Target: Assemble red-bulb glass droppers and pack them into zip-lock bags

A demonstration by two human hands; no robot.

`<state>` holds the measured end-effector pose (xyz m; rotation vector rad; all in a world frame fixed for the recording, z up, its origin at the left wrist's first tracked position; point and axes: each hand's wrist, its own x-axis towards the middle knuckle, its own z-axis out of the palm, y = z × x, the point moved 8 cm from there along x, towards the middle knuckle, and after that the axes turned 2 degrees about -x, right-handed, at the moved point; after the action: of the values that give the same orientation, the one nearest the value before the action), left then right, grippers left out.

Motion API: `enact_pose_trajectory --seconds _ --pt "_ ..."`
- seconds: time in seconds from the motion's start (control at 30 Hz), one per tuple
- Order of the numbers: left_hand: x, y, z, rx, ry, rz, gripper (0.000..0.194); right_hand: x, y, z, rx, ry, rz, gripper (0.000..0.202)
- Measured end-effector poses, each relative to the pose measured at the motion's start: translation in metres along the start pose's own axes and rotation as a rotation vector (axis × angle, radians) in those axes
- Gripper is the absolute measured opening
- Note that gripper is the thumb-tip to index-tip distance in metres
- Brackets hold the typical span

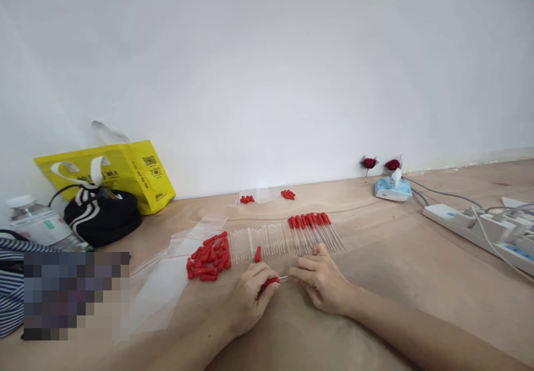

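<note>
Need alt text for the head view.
A left hand holds a red bulb and a right hand a thin clear tube, bulb and tube lined up close together. Beyond them on the table lie piled red bulbs, bare tubes and a row of red-capped tubes. A yellow bag stands at left.

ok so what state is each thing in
left hand: closed on red bulb
right hand: pinching clear tube
clear tube: end at bulb, seating unclear
bare tubes: lying in a row
capped tubes: red bulbs on
loose red bulbs: heaped
tissue pack: open, tissue showing
power strip: plugs in
bottle: cap on
yellow bag: tilted
</note>
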<state>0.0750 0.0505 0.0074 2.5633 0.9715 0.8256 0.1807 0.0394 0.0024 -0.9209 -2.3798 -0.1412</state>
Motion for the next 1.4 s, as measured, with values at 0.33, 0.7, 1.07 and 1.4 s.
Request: enact_pose_trajectory --seconds 0.33,0.7,1.07,1.4 --pt "0.001 0.003 0.001 -0.029 -0.009 0.017 0.017 0.004 -0.002 0.008 0.073 -0.039 0.076 0.022" --pt "0.003 0.004 0.004 -0.03 -0.058 0.046 0.023 0.003 0.005 0.016 0.211 -0.143 0.191 0.02" --pt "0.006 -0.004 -0.006 0.018 0.006 0.018 0.017 0.01 0.006 0.001 0.026 -0.218 0.163 0.016" --pt "0.005 -0.046 -0.035 0.521 0.256 -0.25 0.016 0.049 0.082 0.014 -0.183 -0.093 0.772 0.023"
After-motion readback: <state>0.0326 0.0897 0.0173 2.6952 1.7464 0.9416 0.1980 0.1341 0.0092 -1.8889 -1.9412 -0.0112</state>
